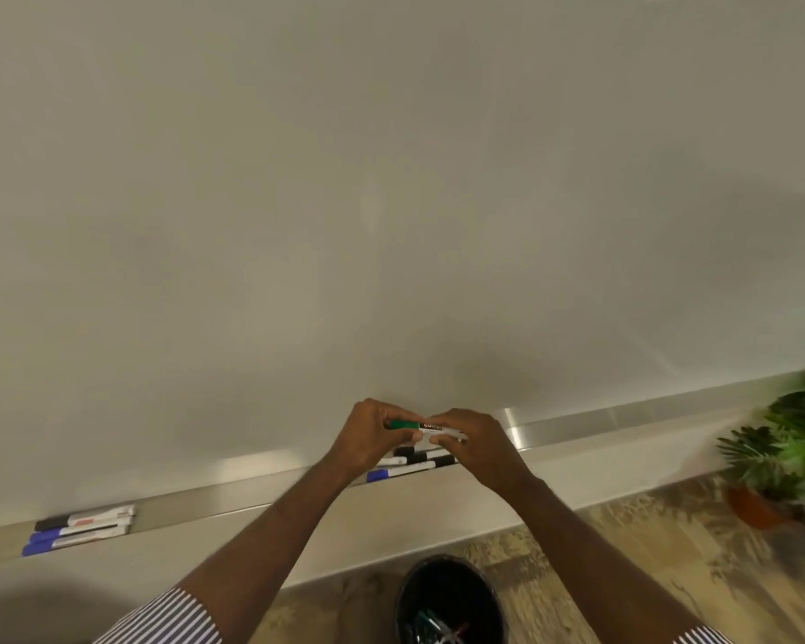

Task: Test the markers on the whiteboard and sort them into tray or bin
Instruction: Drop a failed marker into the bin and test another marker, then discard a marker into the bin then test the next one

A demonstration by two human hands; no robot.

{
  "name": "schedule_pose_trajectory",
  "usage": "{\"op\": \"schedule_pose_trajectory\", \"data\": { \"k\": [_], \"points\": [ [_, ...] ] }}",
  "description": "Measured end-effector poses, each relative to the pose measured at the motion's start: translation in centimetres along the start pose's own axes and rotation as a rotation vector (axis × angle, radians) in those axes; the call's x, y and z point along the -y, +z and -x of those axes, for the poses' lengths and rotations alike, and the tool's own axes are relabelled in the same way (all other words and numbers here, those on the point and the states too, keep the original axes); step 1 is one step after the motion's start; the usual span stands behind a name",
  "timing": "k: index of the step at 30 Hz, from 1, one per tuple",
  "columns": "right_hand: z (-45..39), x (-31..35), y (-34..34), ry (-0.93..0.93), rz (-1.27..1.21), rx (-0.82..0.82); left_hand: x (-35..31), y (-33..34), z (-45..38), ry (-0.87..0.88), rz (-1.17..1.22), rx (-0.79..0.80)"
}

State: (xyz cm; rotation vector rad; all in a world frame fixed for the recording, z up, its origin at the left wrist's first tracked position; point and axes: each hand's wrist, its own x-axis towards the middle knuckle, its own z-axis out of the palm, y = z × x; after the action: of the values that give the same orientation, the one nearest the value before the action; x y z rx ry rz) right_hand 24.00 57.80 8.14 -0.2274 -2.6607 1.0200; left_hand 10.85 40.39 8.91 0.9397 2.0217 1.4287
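Observation:
A green-capped marker (pixel 420 426) lies level between both hands, just in front of the whiteboard (pixel 391 202). My left hand (pixel 372 434) grips its green cap end, while my right hand (pixel 472 441) holds the white barrel. On the metal tray (pixel 623 418) beneath the hands lie several markers (pixel 410 464) with black and blue caps. Three more markers (pixel 82 529) rest at the tray's left end. A black bin (pixel 449 599) stands on the floor below, with several discarded markers inside.
A potted green plant (pixel 781 453) in a terracotta pot stands on the wooden floor at the right. The whiteboard surface fills the upper view and carries no marks. Striped sleeves show at the bottom corners.

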Motion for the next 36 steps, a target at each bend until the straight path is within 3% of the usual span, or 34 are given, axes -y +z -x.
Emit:
{"op": "schedule_pose_trajectory", "data": {
  "k": [11,18,32,36],
  "points": [
    [9.0,-8.8,2.9,0.106,0.143,0.092,6.3,9.8,1.7,-0.069,-0.058,0.136],
    [11.4,-11.7,2.9,0.189,0.18,0.041,9.1,14.4,1.4,-0.091,-0.046,0.147],
    [6.6,-13.1,4.7,0.1,0.218,0.013,9.5,11.7,0.0,-0.123,-0.47,0.192],
    [5.0,-14.3,5.2,0.111,0.271,0.038,9.6,12.0,-1.2,-0.058,-0.618,0.243]
  ]
}}
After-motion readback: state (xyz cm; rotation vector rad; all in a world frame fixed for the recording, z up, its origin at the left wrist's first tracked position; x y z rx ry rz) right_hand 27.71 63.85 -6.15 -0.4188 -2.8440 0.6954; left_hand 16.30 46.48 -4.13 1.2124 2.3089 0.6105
